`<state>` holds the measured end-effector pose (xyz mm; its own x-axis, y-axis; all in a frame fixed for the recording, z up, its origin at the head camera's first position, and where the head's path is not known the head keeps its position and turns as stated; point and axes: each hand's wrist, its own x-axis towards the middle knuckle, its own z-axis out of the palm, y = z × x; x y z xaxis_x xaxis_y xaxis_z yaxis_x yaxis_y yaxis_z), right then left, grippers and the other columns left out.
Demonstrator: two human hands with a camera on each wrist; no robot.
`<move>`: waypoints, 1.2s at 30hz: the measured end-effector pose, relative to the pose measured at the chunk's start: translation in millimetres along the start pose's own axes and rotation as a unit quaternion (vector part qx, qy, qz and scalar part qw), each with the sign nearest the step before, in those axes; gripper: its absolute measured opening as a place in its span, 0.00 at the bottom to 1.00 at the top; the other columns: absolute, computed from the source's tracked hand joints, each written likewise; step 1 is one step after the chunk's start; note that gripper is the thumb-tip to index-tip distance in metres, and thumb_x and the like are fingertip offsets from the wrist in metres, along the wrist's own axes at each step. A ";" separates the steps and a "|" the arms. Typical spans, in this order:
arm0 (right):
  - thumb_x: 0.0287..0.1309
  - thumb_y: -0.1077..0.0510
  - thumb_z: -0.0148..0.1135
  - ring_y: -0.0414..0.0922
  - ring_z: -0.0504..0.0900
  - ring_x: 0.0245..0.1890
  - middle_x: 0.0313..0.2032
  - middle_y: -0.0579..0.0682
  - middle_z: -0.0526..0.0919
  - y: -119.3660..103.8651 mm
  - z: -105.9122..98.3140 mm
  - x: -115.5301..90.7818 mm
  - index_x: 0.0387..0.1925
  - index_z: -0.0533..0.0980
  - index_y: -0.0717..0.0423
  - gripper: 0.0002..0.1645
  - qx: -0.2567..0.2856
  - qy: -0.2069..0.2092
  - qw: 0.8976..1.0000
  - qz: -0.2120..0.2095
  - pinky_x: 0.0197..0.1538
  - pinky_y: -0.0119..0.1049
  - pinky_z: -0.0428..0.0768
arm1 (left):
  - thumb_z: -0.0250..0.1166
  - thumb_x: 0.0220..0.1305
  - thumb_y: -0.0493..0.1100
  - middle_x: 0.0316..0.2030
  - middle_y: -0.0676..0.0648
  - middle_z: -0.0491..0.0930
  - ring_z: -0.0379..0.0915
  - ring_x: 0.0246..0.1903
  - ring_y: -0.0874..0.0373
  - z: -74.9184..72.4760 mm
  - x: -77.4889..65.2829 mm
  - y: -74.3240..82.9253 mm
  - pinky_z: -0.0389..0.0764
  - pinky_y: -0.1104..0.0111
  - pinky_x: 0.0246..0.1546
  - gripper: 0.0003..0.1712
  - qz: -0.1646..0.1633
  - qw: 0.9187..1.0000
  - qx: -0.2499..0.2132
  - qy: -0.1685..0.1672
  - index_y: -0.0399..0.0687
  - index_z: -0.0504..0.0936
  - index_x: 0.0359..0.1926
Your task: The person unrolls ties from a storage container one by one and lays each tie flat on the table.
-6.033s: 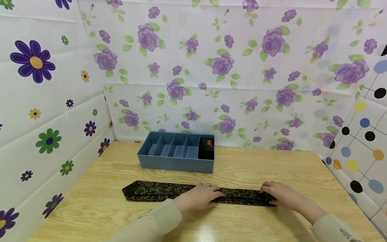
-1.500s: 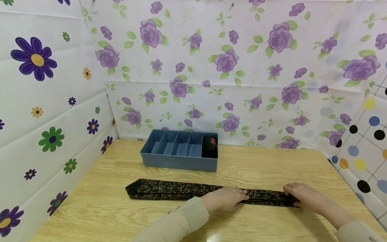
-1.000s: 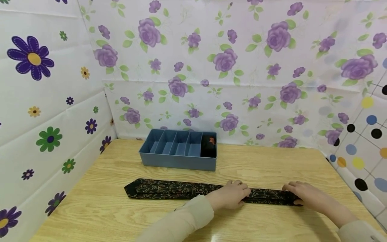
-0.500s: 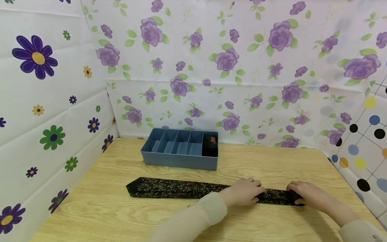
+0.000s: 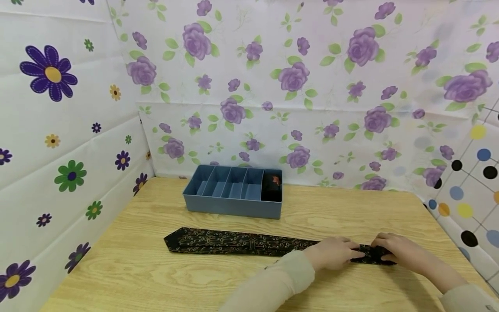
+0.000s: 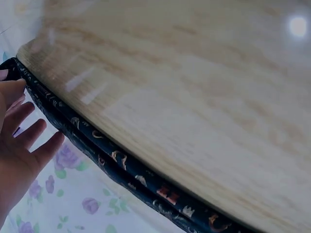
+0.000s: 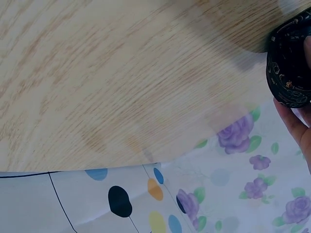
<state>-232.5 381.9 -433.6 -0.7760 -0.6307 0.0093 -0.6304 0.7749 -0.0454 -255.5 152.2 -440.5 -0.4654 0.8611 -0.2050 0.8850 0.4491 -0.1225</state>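
A long black necktie (image 5: 238,243) with small gold and reddish motifs lies across the table, its pointed wide end at the left. My left hand (image 5: 337,253) lies over the tie near its right end, fingers extended; in the left wrist view the fingers (image 6: 36,138) are spread beside the tie (image 6: 114,158). At the far right my right hand (image 5: 405,253) grips the tie's end between thumb and fingers. The right wrist view shows this end as a rounded, rolled bundle (image 7: 279,80), partly cut off by the frame and covered by the hand.
Behind the tie stands a blue divided box (image 5: 231,207). Its rightmost compartment holds a black folded item (image 5: 271,187) with an orange leaf motif. The wooden table (image 5: 156,281) meets a flowered sheet (image 5: 249,86) at the back, with patterned sheets on both sides.
My left hand has slid right along the tie, from near its middle to close beside my right hand. The right hand and gripped end sit farther right than six seconds ago.
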 end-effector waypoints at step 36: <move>0.34 0.61 0.77 0.49 0.80 0.34 0.37 0.47 0.79 29.3 8.2 -17.5 0.39 0.76 0.54 0.25 0.004 -0.023 0.999 0.035 0.34 0.41 0.80 | 0.52 0.71 0.43 0.63 0.68 0.64 0.64 0.61 0.71 -7.1 8.1 14.7 0.70 0.78 0.57 0.22 -0.061 0.995 -0.073 -0.024 0.74 0.72 0.60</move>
<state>-237.2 415.3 -443.3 -0.8159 -0.5768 -0.0410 -0.5748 0.8167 -0.0518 -246.2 167.5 -437.0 -0.5660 0.7875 -0.2441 0.8130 0.5822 -0.0069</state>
